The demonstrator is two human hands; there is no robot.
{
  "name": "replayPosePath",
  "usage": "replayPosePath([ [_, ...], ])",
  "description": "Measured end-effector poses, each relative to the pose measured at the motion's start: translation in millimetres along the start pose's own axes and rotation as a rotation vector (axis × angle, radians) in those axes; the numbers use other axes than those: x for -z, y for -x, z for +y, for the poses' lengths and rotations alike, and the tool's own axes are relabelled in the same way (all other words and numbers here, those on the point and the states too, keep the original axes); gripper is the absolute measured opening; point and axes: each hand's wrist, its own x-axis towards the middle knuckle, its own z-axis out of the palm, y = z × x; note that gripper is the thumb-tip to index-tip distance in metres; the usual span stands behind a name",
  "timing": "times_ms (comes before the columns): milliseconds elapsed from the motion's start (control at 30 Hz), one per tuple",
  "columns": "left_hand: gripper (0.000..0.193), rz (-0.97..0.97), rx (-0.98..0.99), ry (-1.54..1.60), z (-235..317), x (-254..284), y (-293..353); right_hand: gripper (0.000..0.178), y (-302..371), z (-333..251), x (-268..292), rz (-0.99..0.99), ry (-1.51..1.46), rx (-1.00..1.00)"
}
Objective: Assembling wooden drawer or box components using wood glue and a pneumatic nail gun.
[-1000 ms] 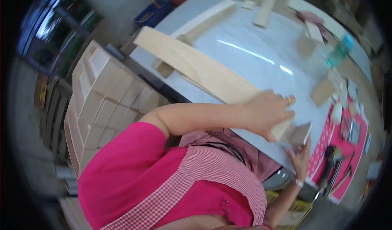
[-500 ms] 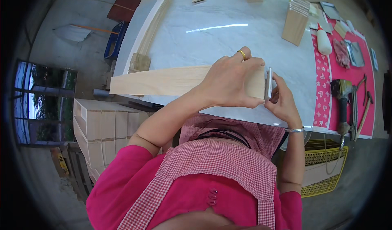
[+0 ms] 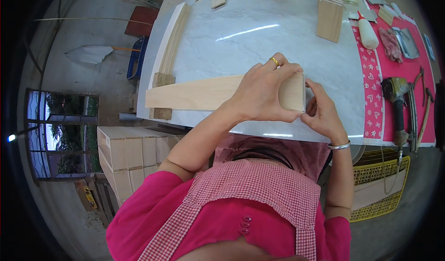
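A long pale wooden board lies across the near part of a white marble table. My left hand, a gold ring on one finger, lies over the board's right end and grips it from above. My right hand, with a silver bangle at the wrist, touches the board's right end face with its fingertips. The board's left end rests on a small wooden block near the table's left edge.
A curved wooden strip lies along the table's left side. A stack of small boards stands at the back right. On a red mat lie a nail gun, a glue bottle and small tools. Wooden boxes are stacked on the floor at the left. A yellow crate sits low at the right.
The board has swung from a steep diagonal to nearly level across the near table. My left hand stays on its right end, and my right hand has come up to the end face.
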Motion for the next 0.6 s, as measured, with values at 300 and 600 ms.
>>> replayPosePath([
  [300, 0.074, -0.023, 0.0, 0.014, -3.1, -2.2, -1.9, 0.077, -0.2, 0.6, -0.4, -0.003, 0.013, 0.005],
  [600, 0.074, -0.048, 0.028, 0.039, -2.5, -1.5, -3.1, 0.077, -0.4, -2.7, 1.6, -0.026, 0.024, -0.032],
])
